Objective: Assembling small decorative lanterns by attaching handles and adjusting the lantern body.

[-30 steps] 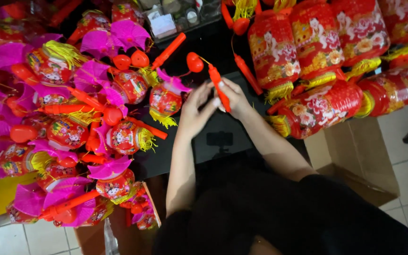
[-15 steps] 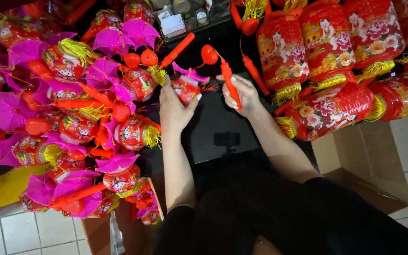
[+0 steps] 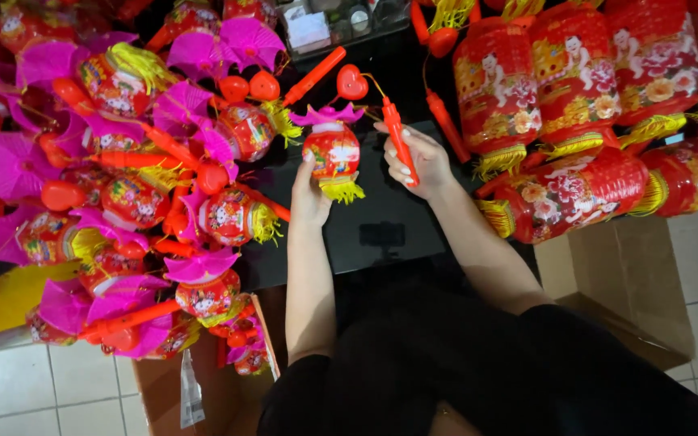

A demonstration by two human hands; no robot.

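My left hand [image 3: 310, 195] holds a small round red lantern [image 3: 333, 150] with a pink petal top and a yellow tassel, lifted over a dark table [image 3: 381, 234]. My right hand [image 3: 418, 158] grips a red stick handle [image 3: 398, 139] whose thin wire carries a red heart [image 3: 352, 82] above the lantern. The two hands are close together at the table's middle.
A heap of similar small lanterns with pink tops [image 3: 131, 169] covers the left side. Large red cylindrical lanterns with yellow fringes [image 3: 575, 105] lie at the right. A cardboard box [image 3: 632, 282] stands below them, another box [image 3: 171, 387] at lower left. Small containers [image 3: 325, 20] sit at the far edge.
My left hand has picked a small lantern out of the pile and lifted it toward the stick held by my right hand. The view has shifted slightly.
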